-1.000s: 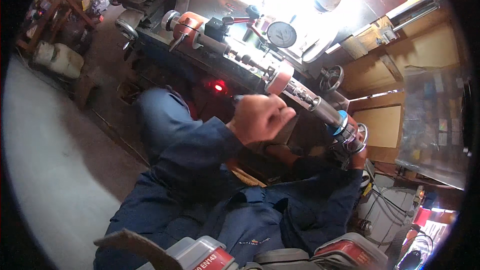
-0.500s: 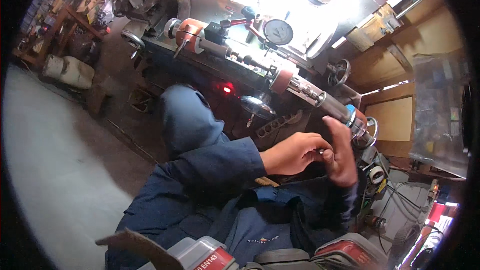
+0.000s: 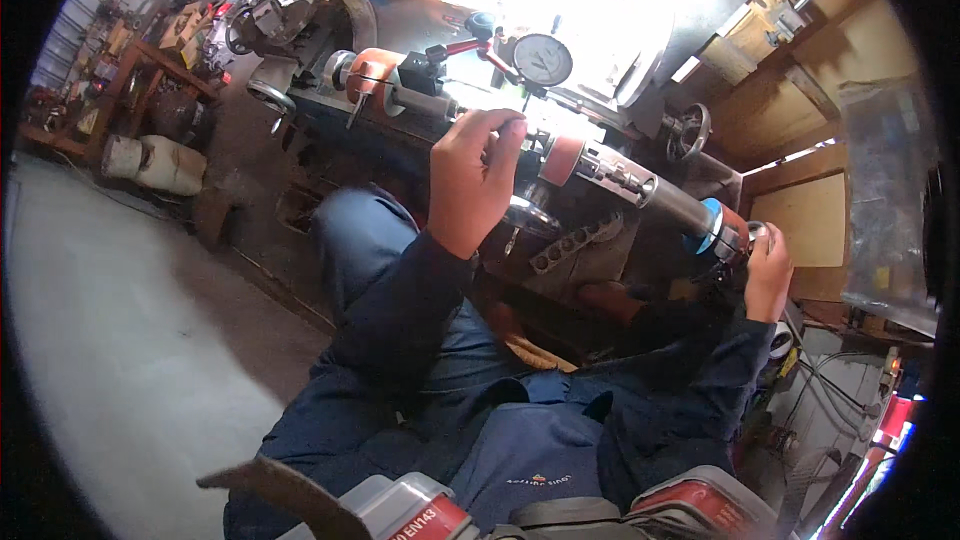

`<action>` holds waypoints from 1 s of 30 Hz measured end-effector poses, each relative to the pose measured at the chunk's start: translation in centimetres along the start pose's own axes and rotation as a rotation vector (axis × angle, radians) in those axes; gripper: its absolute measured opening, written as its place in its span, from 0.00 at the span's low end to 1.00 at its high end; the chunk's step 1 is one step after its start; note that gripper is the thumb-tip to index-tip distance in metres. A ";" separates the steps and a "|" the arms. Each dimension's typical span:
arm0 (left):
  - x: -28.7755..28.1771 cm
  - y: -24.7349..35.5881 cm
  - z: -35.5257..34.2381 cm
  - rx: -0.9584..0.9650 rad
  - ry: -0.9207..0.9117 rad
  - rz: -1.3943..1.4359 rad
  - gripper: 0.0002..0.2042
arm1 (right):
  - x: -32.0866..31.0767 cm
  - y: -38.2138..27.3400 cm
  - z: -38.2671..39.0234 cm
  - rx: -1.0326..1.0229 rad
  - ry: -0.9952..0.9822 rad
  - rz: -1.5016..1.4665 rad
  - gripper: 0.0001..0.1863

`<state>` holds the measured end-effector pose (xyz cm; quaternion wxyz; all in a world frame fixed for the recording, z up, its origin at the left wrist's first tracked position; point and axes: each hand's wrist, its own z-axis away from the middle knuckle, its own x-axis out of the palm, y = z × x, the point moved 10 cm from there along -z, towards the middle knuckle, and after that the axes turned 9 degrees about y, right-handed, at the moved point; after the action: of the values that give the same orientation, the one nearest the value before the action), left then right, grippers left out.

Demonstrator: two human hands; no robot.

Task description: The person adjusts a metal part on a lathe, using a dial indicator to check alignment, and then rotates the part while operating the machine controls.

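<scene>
Overhead, hands (image 3: 478, 172) on long shaft (image 3: 640, 183)

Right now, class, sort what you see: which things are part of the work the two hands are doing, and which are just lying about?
In use:
- left hand up at the long steel shaft
- right hand at the blue-and-orange collar on the shaft's end
- round white dial gauge over the shaft

Lying about:
- white sacks on the floor
- small black handwheel
- wooden shelf of clutter

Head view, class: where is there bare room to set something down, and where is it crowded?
Free: the grey floor left of the person's knee, below the white drums. Crowded: the machine bed, where left hand, dial gauge and shaft sit together; right hand at its end.
</scene>
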<state>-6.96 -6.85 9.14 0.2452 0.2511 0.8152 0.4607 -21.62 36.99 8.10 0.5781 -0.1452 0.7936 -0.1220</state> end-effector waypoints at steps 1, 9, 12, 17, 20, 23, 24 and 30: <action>0.1 -0.3 0.0 0.010 0.020 -0.034 0.07 | -0.4 0.0 0.3 -0.015 0.072 -0.026 0.23; 1.3 -0.2 0.1 0.094 0.040 -0.107 0.07 | 0.0 3.8 5.8 0.103 0.454 -0.114 0.29; 1.8 -2.5 0.4 -0.074 -0.009 -0.051 0.08 | 0.4 4.0 6.3 0.098 0.561 -0.106 0.31; 2.1 -2.6 0.4 -0.116 -0.032 -0.103 0.08 | 0.3 3.5 6.8 0.136 0.593 -0.169 0.36; 1.8 -0.4 0.1 0.072 -0.010 -0.211 0.06 | 0.3 3.3 6.9 0.147 0.594 -0.197 0.38; 2.3 1.3 0.1 0.200 -0.029 -0.452 0.05 | 0.4 3.3 6.9 0.170 0.589 -0.206 0.38; 2.4 1.5 0.1 0.198 -0.024 -0.453 0.05 | 0.5 3.5 7.0 0.199 0.589 -0.211 0.37; 2.9 1.2 0.3 0.120 0.061 -0.496 0.08 | 0.6 4.0 6.8 0.159 0.598 -0.146 0.33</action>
<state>-8.77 -4.33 9.57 0.3106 0.0436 0.8847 0.3447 -15.69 40.26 4.09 0.3184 -0.1138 0.9039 -0.2619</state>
